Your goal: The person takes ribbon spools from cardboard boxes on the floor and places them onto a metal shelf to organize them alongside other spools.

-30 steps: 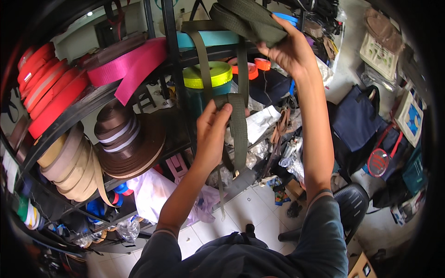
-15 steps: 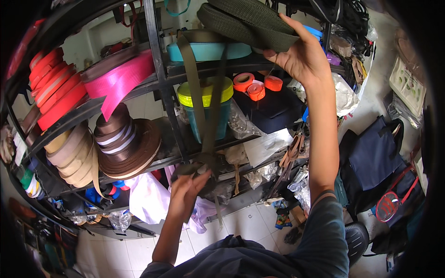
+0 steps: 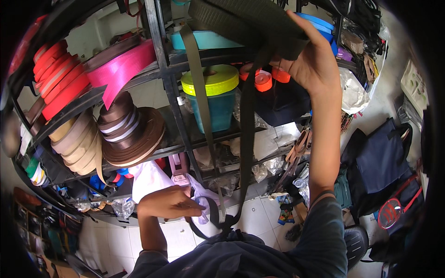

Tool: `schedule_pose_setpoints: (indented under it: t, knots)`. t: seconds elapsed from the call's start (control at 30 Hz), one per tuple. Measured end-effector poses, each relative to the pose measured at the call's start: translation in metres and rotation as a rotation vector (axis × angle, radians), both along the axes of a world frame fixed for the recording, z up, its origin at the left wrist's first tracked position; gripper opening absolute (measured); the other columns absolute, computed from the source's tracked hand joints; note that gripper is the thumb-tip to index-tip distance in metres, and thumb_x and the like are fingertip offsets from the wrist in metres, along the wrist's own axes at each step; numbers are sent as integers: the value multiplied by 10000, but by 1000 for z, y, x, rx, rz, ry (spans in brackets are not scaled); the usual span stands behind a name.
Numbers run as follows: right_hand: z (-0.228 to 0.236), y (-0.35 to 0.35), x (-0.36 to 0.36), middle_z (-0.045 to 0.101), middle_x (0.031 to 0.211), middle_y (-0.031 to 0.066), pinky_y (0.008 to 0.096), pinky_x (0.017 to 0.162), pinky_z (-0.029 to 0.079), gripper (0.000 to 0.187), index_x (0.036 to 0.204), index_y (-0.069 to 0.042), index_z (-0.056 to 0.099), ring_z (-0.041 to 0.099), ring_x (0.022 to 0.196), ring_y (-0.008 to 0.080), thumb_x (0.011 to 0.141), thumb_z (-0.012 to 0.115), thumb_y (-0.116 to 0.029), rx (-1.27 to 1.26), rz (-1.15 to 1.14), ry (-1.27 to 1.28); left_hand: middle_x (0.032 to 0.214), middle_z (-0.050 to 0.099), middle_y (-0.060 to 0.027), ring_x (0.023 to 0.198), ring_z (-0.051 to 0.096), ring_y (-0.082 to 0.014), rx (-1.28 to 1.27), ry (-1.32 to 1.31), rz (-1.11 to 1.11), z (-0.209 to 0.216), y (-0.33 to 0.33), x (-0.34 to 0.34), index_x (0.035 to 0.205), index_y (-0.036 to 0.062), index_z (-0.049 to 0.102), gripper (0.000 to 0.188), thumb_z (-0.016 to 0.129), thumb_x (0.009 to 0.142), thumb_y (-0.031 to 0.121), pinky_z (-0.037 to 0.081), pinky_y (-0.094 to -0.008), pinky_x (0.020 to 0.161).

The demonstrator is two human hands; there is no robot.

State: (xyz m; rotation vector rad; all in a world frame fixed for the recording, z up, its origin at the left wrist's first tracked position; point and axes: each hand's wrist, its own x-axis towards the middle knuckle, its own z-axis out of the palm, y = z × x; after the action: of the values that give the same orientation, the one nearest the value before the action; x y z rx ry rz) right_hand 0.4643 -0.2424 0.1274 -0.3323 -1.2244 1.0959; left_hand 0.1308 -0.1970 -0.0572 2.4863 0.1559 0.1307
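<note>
High in front of me, my right hand (image 3: 309, 69) grips the edge of a thick roll of dark olive webbing (image 3: 232, 21), thumb at its upper side and fingers below. A long webbing strap (image 3: 247, 129) runs down from the roll and sags in loops near my chest. Lower left, my left hand (image 3: 170, 203) is closed with its back upward, on the loose length of this strap; its fingertips are partly hidden. A thinner olive strip (image 3: 198, 78) hangs separately from the shelf, in front of a neon yellow roll (image 3: 211, 79) resting on a teal container (image 3: 213, 113).
A black metal rack (image 3: 162, 51) holds pink ribbon (image 3: 121, 67), stacked red rolls (image 3: 60, 78), brown rolls (image 3: 132, 134), beige rolls (image 3: 76, 143), a turquoise roll (image 3: 211, 41) and small orange rolls (image 3: 263, 81). Dark bags (image 3: 382, 157) hang at right. White floor tiles (image 3: 178, 241) lie below.
My left hand has moved down and left, turning its back upward. The strap that ran to a bunch at that hand now sags in loops. My right hand and the roll have shifted slightly right.
</note>
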Motion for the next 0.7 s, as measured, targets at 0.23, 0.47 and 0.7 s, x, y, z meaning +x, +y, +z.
schedule_pose_setpoints:
  t: [0.23,0.47,0.7]
  knots:
    - [-22,6,-17,651,1011,96,335,731,559,286,1096,-18,573,657,867,195,892,568,-220,-122,-48,-27,880,608,-39,803,565,-98,-308,-908,308,60,0,79,1181,-34,515,341,575,867,84,433,-217,723]
    - [-42,-8,-45,664,923,80,292,594,575,229,1033,-5,579,672,741,176,884,567,-178,-299,-155,73,739,581,3,684,519,-40,-657,-703,220,61,11,101,872,17,552,124,608,878,127,388,-196,613]
    - [-67,-12,-17,666,899,84,326,504,546,256,1043,-10,576,669,680,192,875,551,-201,-369,-232,135,596,577,8,581,517,-10,-56,-821,425,92,18,57,797,21,567,127,693,785,15,359,-176,524]
